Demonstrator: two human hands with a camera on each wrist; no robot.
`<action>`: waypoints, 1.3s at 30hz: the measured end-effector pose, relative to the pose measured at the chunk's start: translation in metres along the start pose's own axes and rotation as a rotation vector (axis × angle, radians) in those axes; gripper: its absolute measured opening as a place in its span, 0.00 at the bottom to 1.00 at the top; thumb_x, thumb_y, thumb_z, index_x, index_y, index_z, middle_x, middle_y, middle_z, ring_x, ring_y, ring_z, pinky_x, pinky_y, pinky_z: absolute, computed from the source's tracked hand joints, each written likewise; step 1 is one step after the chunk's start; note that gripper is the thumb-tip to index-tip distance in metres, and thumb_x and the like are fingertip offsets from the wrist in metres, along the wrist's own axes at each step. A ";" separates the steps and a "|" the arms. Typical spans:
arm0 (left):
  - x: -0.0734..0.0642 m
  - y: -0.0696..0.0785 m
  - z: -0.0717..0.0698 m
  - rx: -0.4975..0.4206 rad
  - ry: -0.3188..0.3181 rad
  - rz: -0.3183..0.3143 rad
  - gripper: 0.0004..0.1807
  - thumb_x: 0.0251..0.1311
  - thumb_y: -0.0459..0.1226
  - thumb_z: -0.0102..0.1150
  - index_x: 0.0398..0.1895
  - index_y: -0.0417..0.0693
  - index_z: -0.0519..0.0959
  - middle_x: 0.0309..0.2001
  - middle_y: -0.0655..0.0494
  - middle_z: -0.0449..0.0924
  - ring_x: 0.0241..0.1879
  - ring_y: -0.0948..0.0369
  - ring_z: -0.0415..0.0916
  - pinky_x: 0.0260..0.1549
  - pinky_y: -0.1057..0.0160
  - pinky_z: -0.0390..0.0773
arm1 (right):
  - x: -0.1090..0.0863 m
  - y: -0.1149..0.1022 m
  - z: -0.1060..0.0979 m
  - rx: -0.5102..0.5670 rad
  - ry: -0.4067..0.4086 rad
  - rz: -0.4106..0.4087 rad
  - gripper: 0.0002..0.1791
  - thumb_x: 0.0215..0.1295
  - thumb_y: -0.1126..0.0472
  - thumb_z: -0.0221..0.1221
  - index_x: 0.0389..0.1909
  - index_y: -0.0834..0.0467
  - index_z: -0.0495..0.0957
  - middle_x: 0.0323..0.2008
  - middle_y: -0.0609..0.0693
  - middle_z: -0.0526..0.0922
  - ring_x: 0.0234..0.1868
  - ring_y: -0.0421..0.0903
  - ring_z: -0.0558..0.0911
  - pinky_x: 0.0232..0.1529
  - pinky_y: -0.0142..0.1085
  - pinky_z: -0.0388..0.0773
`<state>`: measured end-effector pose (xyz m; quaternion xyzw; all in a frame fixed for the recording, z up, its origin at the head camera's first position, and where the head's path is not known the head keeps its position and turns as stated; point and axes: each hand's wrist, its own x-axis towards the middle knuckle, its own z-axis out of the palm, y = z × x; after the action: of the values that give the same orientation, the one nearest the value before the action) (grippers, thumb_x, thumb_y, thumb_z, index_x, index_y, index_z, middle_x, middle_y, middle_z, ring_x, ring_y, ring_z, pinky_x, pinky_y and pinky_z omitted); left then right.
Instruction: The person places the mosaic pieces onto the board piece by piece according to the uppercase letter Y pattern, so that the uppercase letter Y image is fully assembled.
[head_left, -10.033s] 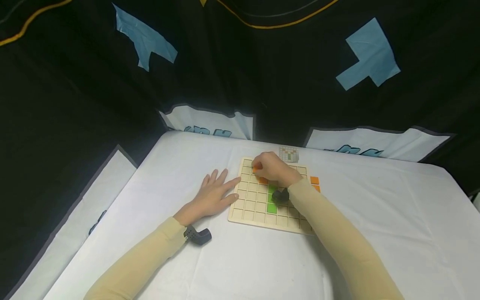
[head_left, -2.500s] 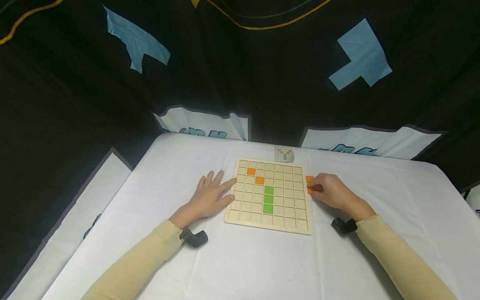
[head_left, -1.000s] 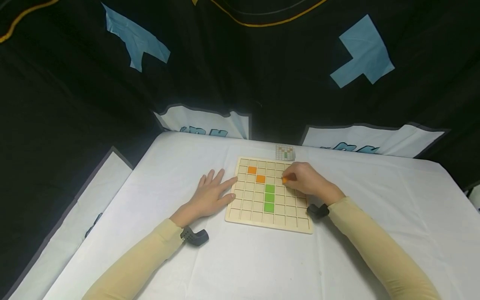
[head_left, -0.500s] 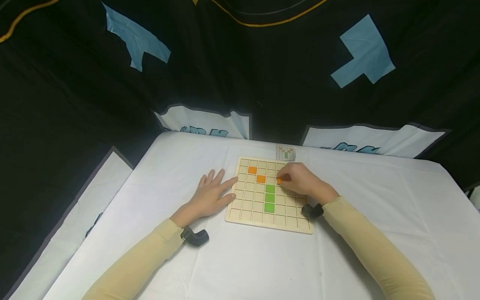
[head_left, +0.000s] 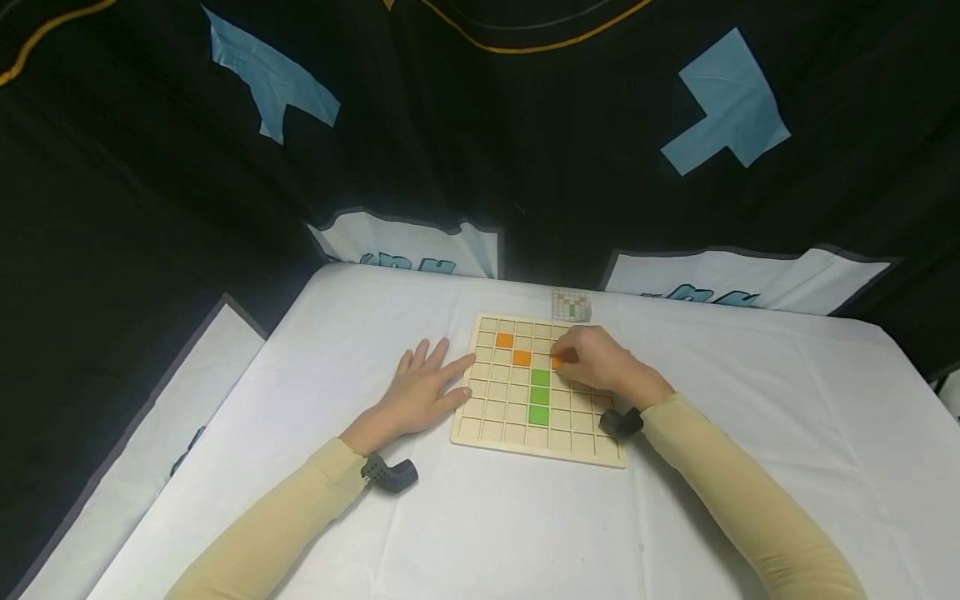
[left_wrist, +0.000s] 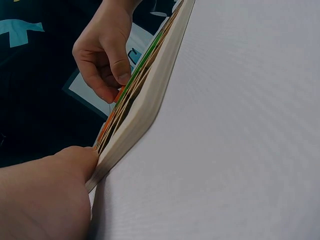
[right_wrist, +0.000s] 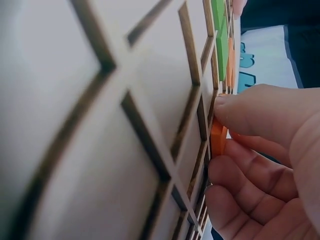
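A square wooden grid board (head_left: 495,432) lies on the white-covered table. Three green tiles (head_left: 539,396) form a column in it, and two orange tiles (head_left: 521,358) step diagonally up to the left. My right hand (head_left: 597,358) pinches another orange tile (right_wrist: 218,136) between thumb and fingers, right at a cell up and to the right of the green column. In the right wrist view that tile is close against the grid ridges. My left hand (head_left: 423,393) rests with fingers spread on the cloth, thumb and index finger touching the board's left edge.
Behind the board lies a small pattern card (head_left: 572,306) with a grid and coloured squares. The white tablecloth (head_left: 510,533) spreads all around. A black curtain (head_left: 510,167) with blue patches hangs beyond the table.
My right hand picked up an orange tile beside the board's right edge, carried it left over the grid and now holds it at a cell. The left hand has stayed in place.
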<state>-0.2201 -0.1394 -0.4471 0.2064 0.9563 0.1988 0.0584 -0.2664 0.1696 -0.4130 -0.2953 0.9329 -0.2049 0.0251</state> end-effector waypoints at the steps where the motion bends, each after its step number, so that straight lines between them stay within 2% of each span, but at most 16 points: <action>1: 0.000 0.000 0.000 0.000 0.001 0.002 0.33 0.74 0.53 0.47 0.79 0.57 0.63 0.81 0.33 0.47 0.80 0.30 0.36 0.75 0.28 0.39 | 0.000 0.000 0.000 -0.001 0.000 0.001 0.14 0.58 0.70 0.67 0.47 0.64 0.87 0.47 0.58 0.89 0.49 0.53 0.84 0.57 0.49 0.81; 32: -0.001 0.001 0.000 -0.001 -0.001 0.001 0.32 0.74 0.53 0.48 0.79 0.57 0.63 0.81 0.33 0.46 0.80 0.31 0.35 0.75 0.28 0.38 | -0.001 0.002 0.003 0.016 -0.001 0.025 0.15 0.59 0.68 0.66 0.48 0.63 0.87 0.48 0.58 0.89 0.50 0.53 0.84 0.57 0.48 0.81; 39: -0.001 0.001 -0.001 0.003 -0.001 -0.001 0.33 0.74 0.53 0.48 0.79 0.57 0.63 0.81 0.33 0.46 0.80 0.31 0.35 0.75 0.28 0.38 | -0.001 0.002 0.003 0.005 0.018 -0.005 0.16 0.57 0.70 0.66 0.47 0.63 0.88 0.47 0.58 0.89 0.49 0.53 0.84 0.56 0.48 0.81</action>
<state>-0.2188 -0.1390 -0.4460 0.2061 0.9566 0.1972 0.0587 -0.2667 0.1706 -0.4163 -0.2954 0.9318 -0.2101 0.0169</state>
